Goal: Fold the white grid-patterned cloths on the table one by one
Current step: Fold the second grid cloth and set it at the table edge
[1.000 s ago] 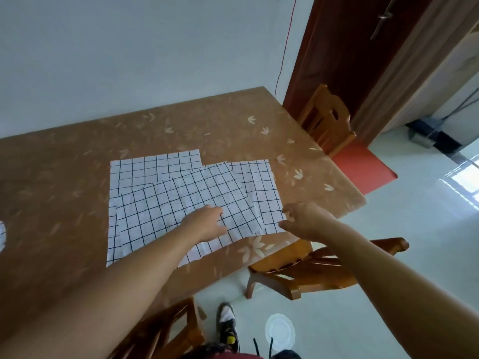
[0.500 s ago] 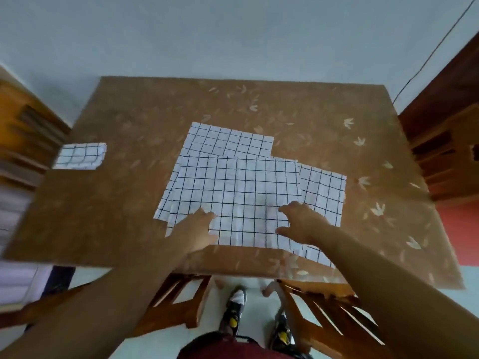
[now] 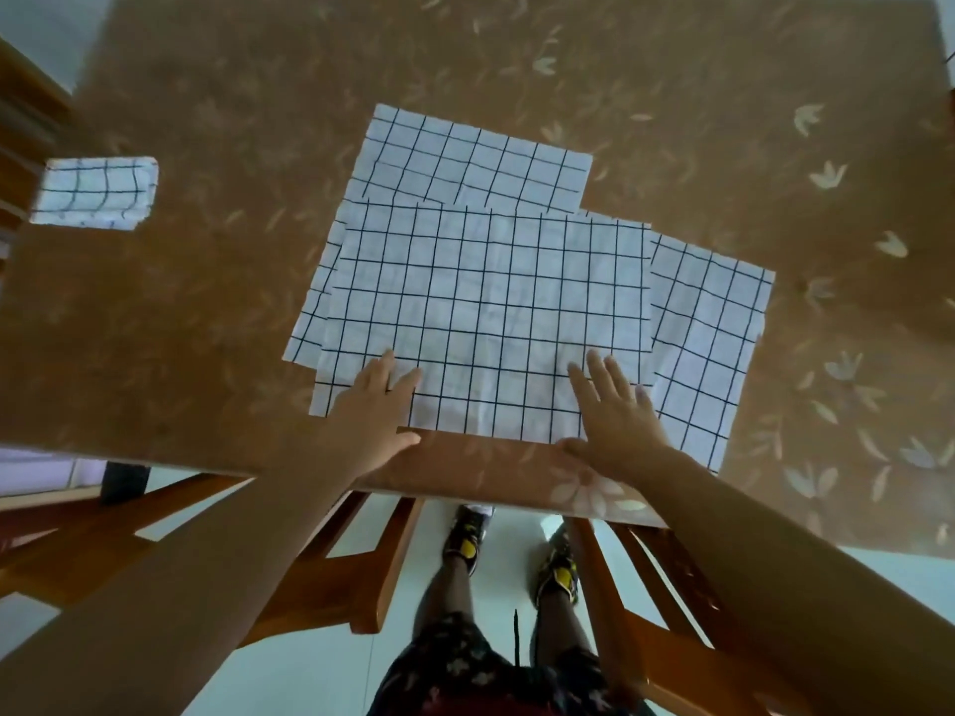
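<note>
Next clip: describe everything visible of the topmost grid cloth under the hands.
The top cloth is white, thin-looking fabric with a dark grid, faintly creased. It lies flat, unfolded, atop other grid cloths showing behind, left and right, near the front edge of the table. The left hand and right hand press straight fingers on its near edge.

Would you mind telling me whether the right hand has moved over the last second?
Yes. The right hand has moved left from the table edge onto the top cloth's near right corner.
</note>
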